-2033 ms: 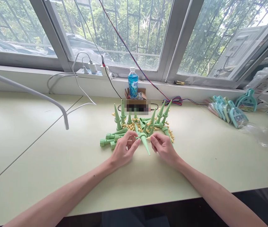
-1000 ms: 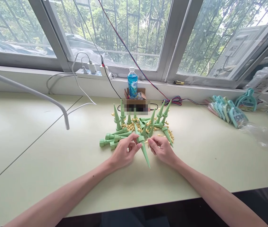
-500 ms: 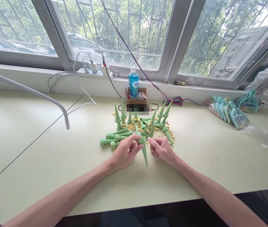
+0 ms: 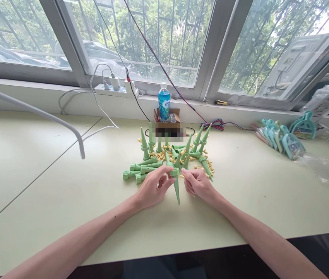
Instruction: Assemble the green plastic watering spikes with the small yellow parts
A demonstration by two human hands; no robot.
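My left hand [image 4: 153,185] pinches a green plant watering spike [image 4: 177,190] by its ribbed collar. The spike's tip points down toward me. Close by on the right, my right hand [image 4: 198,182] is closed with thumb and forefinger together near the collar; what it may hold is too small or hidden to name. Beyond both hands, several green spikes [image 4: 144,145] stand on their collars, tips up. More green spikes [image 4: 149,169] lie in a stack left of my left hand. Small yellow plastic pieces [image 4: 161,155] are scattered among them.
Behind the spikes, a small cardboard box [image 4: 167,124] holds a blue bottle [image 4: 163,104]. Coiled red-and-blue wire [image 4: 215,124] lies to its right. Teal dustpan-shaped pieces [image 4: 290,141] and clear plastic [image 4: 321,166] sit at right. A white bent tube [image 4: 36,106] reaches in from the left.
The held spike has tilted slightly, its tip swinging a little to the left. Both hands stay almost in the same place.
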